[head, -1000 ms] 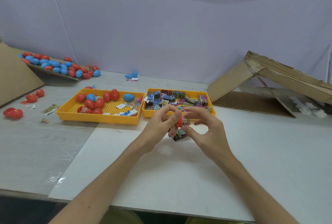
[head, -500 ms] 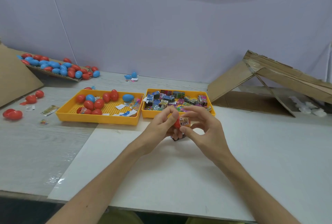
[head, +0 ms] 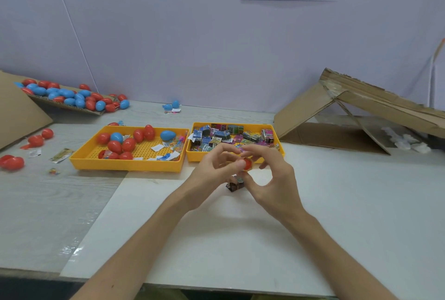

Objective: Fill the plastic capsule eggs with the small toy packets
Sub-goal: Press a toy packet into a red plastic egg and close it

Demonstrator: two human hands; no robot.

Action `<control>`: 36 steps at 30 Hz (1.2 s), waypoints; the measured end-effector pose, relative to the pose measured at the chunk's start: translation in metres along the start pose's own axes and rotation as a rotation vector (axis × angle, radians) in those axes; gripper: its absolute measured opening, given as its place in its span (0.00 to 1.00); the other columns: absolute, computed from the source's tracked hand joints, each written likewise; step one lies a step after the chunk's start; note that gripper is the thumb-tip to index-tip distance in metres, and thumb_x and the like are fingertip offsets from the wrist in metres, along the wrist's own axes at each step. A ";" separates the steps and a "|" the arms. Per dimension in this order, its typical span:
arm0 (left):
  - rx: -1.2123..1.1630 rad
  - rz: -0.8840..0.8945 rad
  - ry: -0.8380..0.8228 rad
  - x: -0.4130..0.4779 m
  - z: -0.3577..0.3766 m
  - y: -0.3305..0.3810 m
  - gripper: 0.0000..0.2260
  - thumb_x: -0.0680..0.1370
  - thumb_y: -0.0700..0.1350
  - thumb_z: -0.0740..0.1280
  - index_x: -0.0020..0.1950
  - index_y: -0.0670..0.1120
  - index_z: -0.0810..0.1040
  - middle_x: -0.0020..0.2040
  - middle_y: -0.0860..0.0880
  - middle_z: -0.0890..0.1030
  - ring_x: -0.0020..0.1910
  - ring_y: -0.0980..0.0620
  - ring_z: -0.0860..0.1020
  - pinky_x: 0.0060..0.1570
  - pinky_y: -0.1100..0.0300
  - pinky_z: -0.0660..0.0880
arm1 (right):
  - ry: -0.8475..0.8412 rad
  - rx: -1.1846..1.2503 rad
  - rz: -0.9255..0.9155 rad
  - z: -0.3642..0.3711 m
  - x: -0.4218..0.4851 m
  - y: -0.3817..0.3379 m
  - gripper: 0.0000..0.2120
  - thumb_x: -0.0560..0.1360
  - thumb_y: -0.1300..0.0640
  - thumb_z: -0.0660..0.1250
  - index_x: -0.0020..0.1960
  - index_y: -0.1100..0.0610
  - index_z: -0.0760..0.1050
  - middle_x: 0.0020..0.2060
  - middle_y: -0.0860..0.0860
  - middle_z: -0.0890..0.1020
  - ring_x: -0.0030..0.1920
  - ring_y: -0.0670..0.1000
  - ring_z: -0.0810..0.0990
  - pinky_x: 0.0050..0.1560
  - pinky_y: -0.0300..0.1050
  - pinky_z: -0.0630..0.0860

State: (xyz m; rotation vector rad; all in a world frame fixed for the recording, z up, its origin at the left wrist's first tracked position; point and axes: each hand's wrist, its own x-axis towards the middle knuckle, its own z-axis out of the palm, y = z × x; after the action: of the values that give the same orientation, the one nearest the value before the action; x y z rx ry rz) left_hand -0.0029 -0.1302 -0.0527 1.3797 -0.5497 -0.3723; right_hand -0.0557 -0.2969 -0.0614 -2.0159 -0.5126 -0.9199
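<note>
A red capsule egg (head: 247, 163) sits between both hands just in front of the trays. My left hand (head: 212, 171) grips it from the left with curled fingers. My right hand (head: 272, 179) pinches it from the right, its fingers spread above. Whether a packet is inside the egg is hidden. A small dark toy packet (head: 235, 184) lies on the white board under the hands. The right yellow tray (head: 279, 153) is full of small toy packets (head: 216, 134). The left yellow tray (head: 125, 165) holds red and blue eggs (head: 125, 142) and paper slips.
A heap of red and blue eggs (head: 72, 95) lies on cardboard at the back left. Loose red egg halves (head: 12, 161) and packets lie at the far left. A folded cardboard box (head: 361, 112) stands at the back right. Blue egg pieces (head: 172, 106) lie near the wall.
The printed packet that stuck out beside the red egg no longer shows. My right-hand fingers have spread over the egg. Both hands stay in the same place.
</note>
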 end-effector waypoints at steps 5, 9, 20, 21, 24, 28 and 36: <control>-0.132 -0.021 -0.029 -0.001 -0.003 0.003 0.17 0.76 0.43 0.70 0.63 0.42 0.73 0.53 0.39 0.83 0.52 0.41 0.81 0.55 0.49 0.79 | -0.007 0.049 0.041 -0.001 0.001 0.000 0.27 0.70 0.67 0.77 0.65 0.51 0.76 0.53 0.42 0.83 0.57 0.46 0.81 0.54 0.34 0.73; -0.268 -0.076 -0.095 -0.002 -0.006 0.006 0.21 0.75 0.41 0.66 0.68 0.43 0.71 0.54 0.37 0.82 0.54 0.38 0.80 0.59 0.48 0.77 | -0.006 0.100 0.087 -0.001 0.002 -0.003 0.25 0.70 0.65 0.78 0.64 0.51 0.76 0.54 0.43 0.84 0.58 0.46 0.81 0.52 0.39 0.76; -0.379 -0.054 -0.158 -0.004 -0.003 0.010 0.22 0.76 0.35 0.64 0.70 0.43 0.68 0.60 0.36 0.79 0.59 0.39 0.79 0.60 0.50 0.78 | -0.046 0.527 0.502 -0.010 0.010 -0.001 0.12 0.71 0.54 0.74 0.53 0.55 0.82 0.48 0.55 0.85 0.48 0.54 0.84 0.47 0.51 0.82; -0.384 -0.054 -0.161 -0.004 -0.003 0.010 0.22 0.76 0.35 0.64 0.70 0.43 0.68 0.60 0.36 0.79 0.60 0.39 0.78 0.61 0.49 0.78 | -0.039 0.548 0.512 -0.010 0.010 0.000 0.12 0.71 0.54 0.75 0.53 0.56 0.82 0.48 0.56 0.85 0.48 0.55 0.84 0.47 0.51 0.82; -0.394 -0.055 -0.177 -0.004 -0.004 0.008 0.23 0.76 0.35 0.65 0.70 0.43 0.69 0.62 0.35 0.78 0.62 0.37 0.77 0.66 0.44 0.75 | -0.021 0.572 0.528 -0.009 0.010 -0.001 0.12 0.70 0.54 0.75 0.52 0.57 0.83 0.47 0.56 0.86 0.48 0.55 0.85 0.46 0.51 0.82; -0.397 -0.054 -0.186 -0.003 -0.004 0.007 0.21 0.77 0.34 0.63 0.70 0.43 0.69 0.62 0.35 0.79 0.63 0.36 0.77 0.66 0.45 0.75 | -0.009 0.554 0.542 -0.009 0.011 -0.001 0.13 0.70 0.54 0.74 0.53 0.58 0.83 0.48 0.57 0.86 0.49 0.58 0.85 0.50 0.58 0.83; -0.454 -0.050 -0.191 -0.005 -0.003 0.010 0.19 0.78 0.34 0.61 0.69 0.42 0.69 0.62 0.33 0.78 0.62 0.38 0.79 0.62 0.49 0.77 | -0.049 0.547 0.509 -0.010 0.010 -0.005 0.14 0.70 0.55 0.77 0.54 0.54 0.82 0.48 0.52 0.86 0.50 0.52 0.85 0.47 0.45 0.82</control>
State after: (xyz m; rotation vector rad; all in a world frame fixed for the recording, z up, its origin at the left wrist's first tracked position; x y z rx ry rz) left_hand -0.0057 -0.1230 -0.0441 0.9266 -0.5469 -0.6325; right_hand -0.0561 -0.3023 -0.0472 -1.5551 -0.2196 -0.3652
